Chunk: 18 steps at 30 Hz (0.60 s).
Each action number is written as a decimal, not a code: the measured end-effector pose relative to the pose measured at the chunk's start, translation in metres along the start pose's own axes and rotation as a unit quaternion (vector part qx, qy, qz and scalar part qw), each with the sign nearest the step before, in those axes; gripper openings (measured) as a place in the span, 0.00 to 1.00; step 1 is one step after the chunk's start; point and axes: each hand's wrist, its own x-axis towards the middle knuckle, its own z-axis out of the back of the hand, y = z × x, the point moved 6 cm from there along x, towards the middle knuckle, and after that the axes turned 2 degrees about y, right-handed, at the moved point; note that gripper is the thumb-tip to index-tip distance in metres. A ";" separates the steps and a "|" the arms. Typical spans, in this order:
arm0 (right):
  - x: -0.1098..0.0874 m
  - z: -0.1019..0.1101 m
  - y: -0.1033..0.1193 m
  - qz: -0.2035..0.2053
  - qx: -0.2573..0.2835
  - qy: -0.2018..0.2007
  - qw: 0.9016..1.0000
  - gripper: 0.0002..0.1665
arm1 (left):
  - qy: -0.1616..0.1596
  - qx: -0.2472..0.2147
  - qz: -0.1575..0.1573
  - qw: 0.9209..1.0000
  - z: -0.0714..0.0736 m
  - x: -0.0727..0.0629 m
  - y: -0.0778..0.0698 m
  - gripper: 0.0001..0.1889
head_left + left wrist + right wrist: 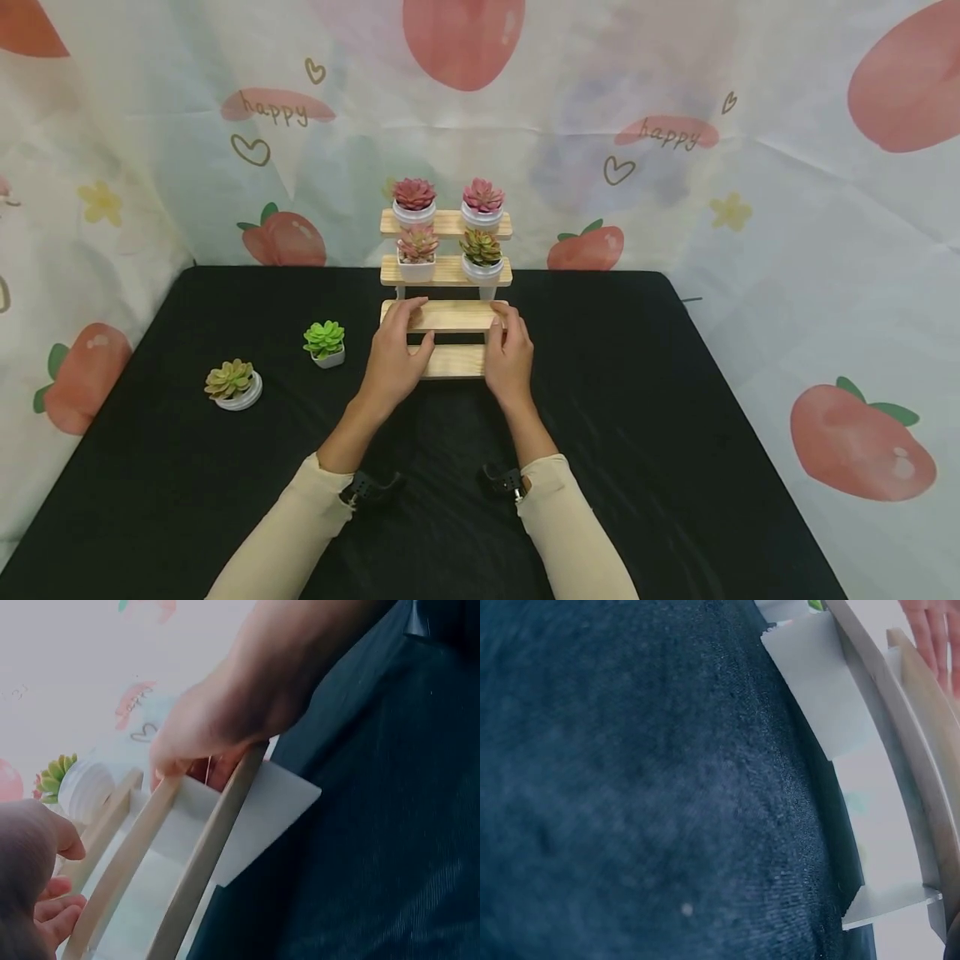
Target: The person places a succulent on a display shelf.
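A stepped plant stand (459,315) with pale wooden planks and white supports stands on the black cloth. My left hand (393,354) grips its left side at the lower planks, fingers bent over a plank's end. On the other side, my right hand (510,354) holds the right ends of the same planks; the left wrist view shows its fingers curled behind a plank (217,840). Two pink potted succulents (414,202) stand on the top plank. A paler pink succulent (417,252) and a green-red succulent (482,253) sit on the plank below.
To the left on the black table (637,433) are a bright green succulent (325,342) in a square pot and an olive succulent (232,383) in a round white pot, tilted. A printed curtain (540,158) hangs behind and beside the table.
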 end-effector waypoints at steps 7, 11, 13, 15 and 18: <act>0.000 -0.003 -0.002 -0.011 0.001 0.008 1.000 0.18 | -0.032 0.010 -0.017 0.999 0.016 -0.008 0.011 0.24; 0.000 -0.003 -0.002 -0.010 -0.001 0.007 1.000 0.18 | -0.040 0.012 -0.017 0.999 0.022 -0.013 0.017 0.23; 0.000 -0.002 -0.002 -0.006 0.000 0.003 1.000 0.17 | -0.041 0.013 -0.018 0.999 0.024 -0.016 0.019 0.24; 0.000 -0.002 -0.001 -0.003 0.002 0.001 1.000 0.17 | -0.042 0.015 -0.018 0.999 0.027 -0.018 0.021 0.24; 0.000 -0.002 -0.001 -0.002 0.005 0.001 1.000 0.17 | -0.040 0.017 -0.022 0.999 0.031 -0.022 0.023 0.24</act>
